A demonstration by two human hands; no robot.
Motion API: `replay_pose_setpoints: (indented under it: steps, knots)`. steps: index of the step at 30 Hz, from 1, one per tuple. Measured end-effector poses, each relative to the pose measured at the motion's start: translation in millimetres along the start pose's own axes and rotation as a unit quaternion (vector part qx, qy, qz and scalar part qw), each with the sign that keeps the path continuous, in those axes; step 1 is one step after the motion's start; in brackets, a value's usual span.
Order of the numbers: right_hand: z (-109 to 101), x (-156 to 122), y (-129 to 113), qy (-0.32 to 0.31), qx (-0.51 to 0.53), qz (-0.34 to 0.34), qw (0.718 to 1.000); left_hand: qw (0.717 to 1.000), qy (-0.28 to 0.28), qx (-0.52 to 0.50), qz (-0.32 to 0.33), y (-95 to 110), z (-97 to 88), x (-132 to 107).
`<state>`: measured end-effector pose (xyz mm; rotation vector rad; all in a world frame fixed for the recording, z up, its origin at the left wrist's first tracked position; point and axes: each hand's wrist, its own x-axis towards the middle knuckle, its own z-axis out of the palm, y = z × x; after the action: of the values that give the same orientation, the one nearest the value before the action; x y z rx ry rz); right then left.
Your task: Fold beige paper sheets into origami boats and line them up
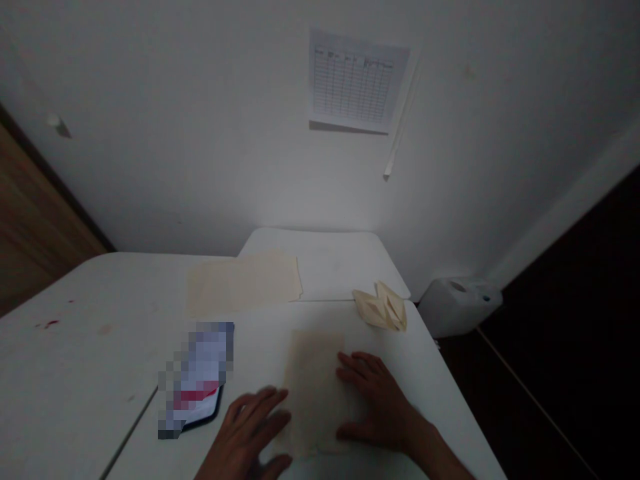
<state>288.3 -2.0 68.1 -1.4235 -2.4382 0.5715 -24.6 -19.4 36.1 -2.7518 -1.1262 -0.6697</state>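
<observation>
Fingers spread, the left hand (250,430) and right hand (380,403) flanked a pale sheet (316,393), apparently not yet folded (the light was dim); one folded shape (374,311) already lay far right.

A plain pale wall (200,147) in dim, greyish light rises behind a white, round-cornered desk (110,360), with a printed grid sheet (357,83) fixed to it and a narrow white strip (401,117) slanting beside the sheet. A wood-grain panel (40,220) borders the left side. To the right, a white plastic container (457,310) sits near the wall over a very dark floor (565,333) crossed by a thin line.
</observation>
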Motion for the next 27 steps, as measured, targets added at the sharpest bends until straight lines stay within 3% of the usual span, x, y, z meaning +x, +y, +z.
replay_pose_setpoints:
  steps: [6,12,15,18,20,23,27]
  knots:
    - [0.7,0.1,-6.2,0.06,0.015,0.022,0.998,0.994,0.027,0.083,0.06,7.6,-5.5,6.0]
    - [3.5,-6.8,-1.4,0.099,0.071,-0.063,0.991,0.988,0.049,0.09,0.118,10.3,-2.8,2.9]
    - [2.8,-11.3,2.9,0.105,0.131,-0.099,0.981,0.991,0.103,0.032,0.075,12.0,-6.6,9.8]
    - [-2.7,-10.1,-2.0,0.118,0.194,-0.099,0.969,0.985,0.121,-0.12,-0.023,18.8,-19.1,30.0]
    - [-7.7,-4.9,-9.5,0.139,0.228,-0.049,0.963,0.957,0.11,-0.236,-0.131,24.1,-28.4,47.3]
    - [-14.6,8.4,-19.4,0.178,0.306,0.101,0.93,0.886,0.114,-0.33,-0.304,28.5,-38.1,72.2]
    - [-19.8,25.8,-22.5,0.151,0.467,0.136,0.861,0.779,0.094,-0.489,-0.382,27.0,-40.5,97.0]
